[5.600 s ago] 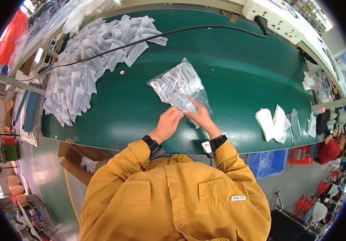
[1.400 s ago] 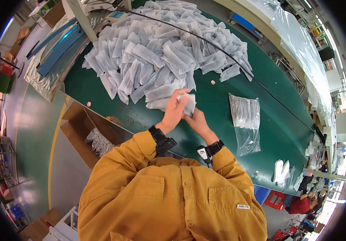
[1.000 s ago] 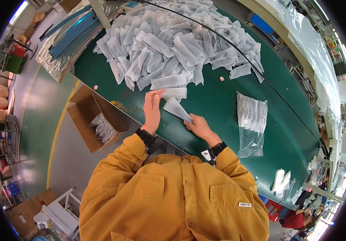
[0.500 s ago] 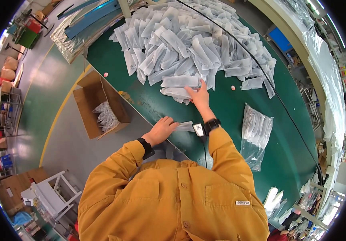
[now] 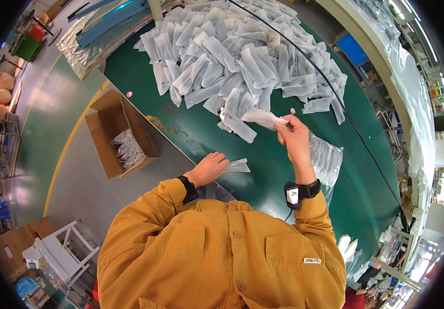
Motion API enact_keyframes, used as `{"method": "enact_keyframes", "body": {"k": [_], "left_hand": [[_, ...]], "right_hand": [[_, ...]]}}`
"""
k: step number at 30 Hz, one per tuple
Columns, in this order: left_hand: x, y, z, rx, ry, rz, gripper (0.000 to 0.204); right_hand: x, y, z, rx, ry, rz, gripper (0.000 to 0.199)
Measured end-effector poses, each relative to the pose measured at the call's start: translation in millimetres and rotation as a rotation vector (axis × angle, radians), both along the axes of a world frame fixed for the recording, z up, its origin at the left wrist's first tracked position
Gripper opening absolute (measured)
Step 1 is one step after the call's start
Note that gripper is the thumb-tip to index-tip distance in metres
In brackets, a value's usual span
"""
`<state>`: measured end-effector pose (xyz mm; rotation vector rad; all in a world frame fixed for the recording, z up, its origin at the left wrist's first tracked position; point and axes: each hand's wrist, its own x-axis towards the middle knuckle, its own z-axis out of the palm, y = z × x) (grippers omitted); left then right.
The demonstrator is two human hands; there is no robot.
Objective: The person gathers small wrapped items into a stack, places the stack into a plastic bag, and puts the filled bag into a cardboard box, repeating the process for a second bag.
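Observation:
A large heap of narrow, frosted plastic sleeves [image 5: 216, 56] covers the far part of the green table [image 5: 191, 136]. My right hand [image 5: 294, 136] pinches the end of one frosted sleeve [image 5: 261, 118], which points left just in front of the heap. Another loose sleeve [image 5: 239, 129] lies on the table below it. Near the table's left edge, my left hand [image 5: 210, 167] is closed on a short frosted sleeve [image 5: 238, 166] that sticks out to the right of its fingers. Right of my right wrist lies a clear bag [image 5: 326, 158] with several sleeves side by side in it.
An open cardboard box [image 5: 121, 134] with clear plastic packets stands left of the table edge. A black cable [image 5: 330, 77] crosses above the table's right side. Small reddish-white round pieces [image 5: 292, 110] lie on the tabletop. White items [image 5: 346, 247] sit at the near right.
My right hand has moved right from the near edge of the heap, taking a frosted sleeve with it. My left hand has stayed by the table edge with its sleeve.

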<state>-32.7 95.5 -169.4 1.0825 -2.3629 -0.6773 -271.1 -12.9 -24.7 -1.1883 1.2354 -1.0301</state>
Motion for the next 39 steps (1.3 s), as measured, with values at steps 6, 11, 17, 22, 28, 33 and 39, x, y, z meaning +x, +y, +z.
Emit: {"method": "enact_keyframes", "body": {"k": [6,11,17,22,28,33,39], "left_hand": [[-19,0,-3,-0.013,0.046,-0.15,0.029],[-14,7,0,-0.022,0.031,-0.166,0.029],[-23,11,1,-0.008,0.041,-0.22,0.028],[-21,17,1,-0.001,0.031,-0.194,0.03],[-31,13,12,-0.098,0.109,-0.166,0.028],[-40,0,23,-0.18,0.092,-0.065,0.025],[-35,-2,9,-0.049,-0.039,-0.143,0.021]], "right_hand": [[-9,24,-14,-0.051,0.544,0.056,0.013],[-34,38,-7,-0.365,0.816,0.047,0.018],[-7,30,-49,-0.155,0.812,0.275,0.027],[-31,44,-84,-0.144,0.758,0.3,0.04],[-34,66,-114,-0.124,0.886,0.265,0.036],[-21,78,-112,-0.05,0.837,0.375,0.029],[-14,54,-106,-0.156,0.639,0.158,0.024]]}}
